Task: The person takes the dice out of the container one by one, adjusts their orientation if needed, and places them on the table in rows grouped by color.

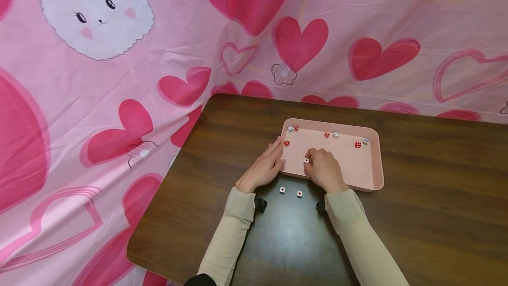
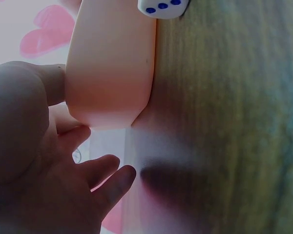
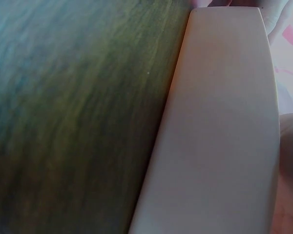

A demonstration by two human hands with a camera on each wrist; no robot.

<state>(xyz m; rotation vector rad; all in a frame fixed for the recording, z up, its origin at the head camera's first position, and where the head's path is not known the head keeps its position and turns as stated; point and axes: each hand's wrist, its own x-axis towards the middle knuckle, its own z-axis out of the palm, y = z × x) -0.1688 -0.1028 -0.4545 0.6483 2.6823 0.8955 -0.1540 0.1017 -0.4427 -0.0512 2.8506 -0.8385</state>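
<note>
On the table [image 1: 436, 197] I see the tray [image 1: 359, 171]. The left hand [image 1: 263, 167], fingers extended, touches the tray's left end; the right hand [image 1: 325, 170] pinches a white die [image 1: 306, 161] above the tray's near side. Seven dice [image 1: 326, 135] lie inside; two white dice [image 1: 299, 194] sit on the table, nearer me.

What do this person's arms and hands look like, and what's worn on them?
The left hand and right hand are ungloved. Long, beige fabric sleeves cover both arms, with a black object at each inner wrist and a row of dark marks on the right cuff.
</note>
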